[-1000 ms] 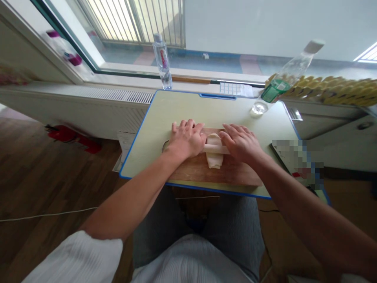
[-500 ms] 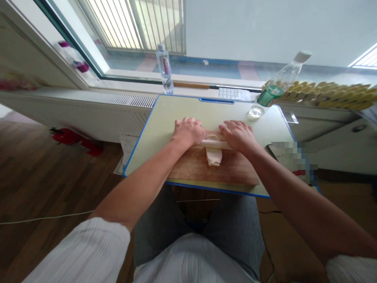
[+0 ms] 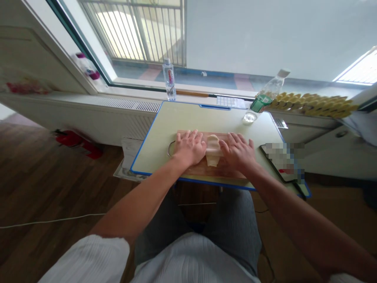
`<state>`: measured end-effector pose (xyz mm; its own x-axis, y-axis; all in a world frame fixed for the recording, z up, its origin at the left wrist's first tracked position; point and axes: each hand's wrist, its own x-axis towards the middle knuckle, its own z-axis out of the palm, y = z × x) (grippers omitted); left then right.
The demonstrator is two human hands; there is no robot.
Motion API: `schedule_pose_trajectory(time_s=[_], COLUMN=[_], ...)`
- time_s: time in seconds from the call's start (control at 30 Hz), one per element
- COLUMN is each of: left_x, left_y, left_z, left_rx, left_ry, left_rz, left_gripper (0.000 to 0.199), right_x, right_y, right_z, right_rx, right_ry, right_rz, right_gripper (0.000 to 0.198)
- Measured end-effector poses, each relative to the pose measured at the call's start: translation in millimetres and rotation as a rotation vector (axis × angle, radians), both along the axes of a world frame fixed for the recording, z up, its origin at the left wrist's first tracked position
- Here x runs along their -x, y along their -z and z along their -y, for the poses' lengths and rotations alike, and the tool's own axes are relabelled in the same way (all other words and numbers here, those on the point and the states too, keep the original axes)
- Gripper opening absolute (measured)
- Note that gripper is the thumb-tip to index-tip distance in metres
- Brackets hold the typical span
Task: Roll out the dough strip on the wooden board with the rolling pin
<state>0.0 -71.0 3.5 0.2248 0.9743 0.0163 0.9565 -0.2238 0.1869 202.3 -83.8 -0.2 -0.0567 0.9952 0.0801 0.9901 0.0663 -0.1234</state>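
Note:
A pale rolling pin (image 3: 214, 151) lies crosswise over a flat strip of dough (image 3: 212, 161), which shows on both sides of it. The dough rests on a wooden board (image 3: 229, 171). My left hand (image 3: 191, 148) lies over the pin's left part, palm down with its fingers stretched forward. On the right part, my right hand (image 3: 238, 151) is flat too, fingers spread and thumb near the dough's edge. Both palms hide the pin's ends. A thin metal loop (image 3: 170, 149) shows just left of my left hand.
The board sits on a small blue-edged table (image 3: 188, 114). A green-labelled bottle (image 3: 262, 102) stands at its back right, a tablet-like dark-edged object (image 3: 279, 165) at its right. Behind are a clear bottle (image 3: 169, 80) and yellow items (image 3: 315, 105) on the sill. A fire extinguisher (image 3: 78, 142) is at left.
My hands and the rolling pin have come nearer to me over the dough, so more dough shows beyond the pin. My fingers have stretched out. The view has shifted slightly.

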Motion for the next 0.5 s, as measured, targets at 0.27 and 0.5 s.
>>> schedule_pose_trajectory(time_s=[0.27,0.5], left_x=[2.4,0.1], left_y=[6.3,-1.7], left_z=[27.9,-16.1], left_rx=[-0.067,-0.069], left_ry=[-0.004,0.017], left_rz=[0.019,0.000], left_gripper=[0.065,0.056], right_x=[2.6,0.1], right_y=[1.9,-4.7], right_z=[28.6,-12.0], right_rx=[-0.057,-0.016], right_ry=[-0.006,-0.032], right_rz=[0.008,0.003], right_gripper=[0.069,0.065])
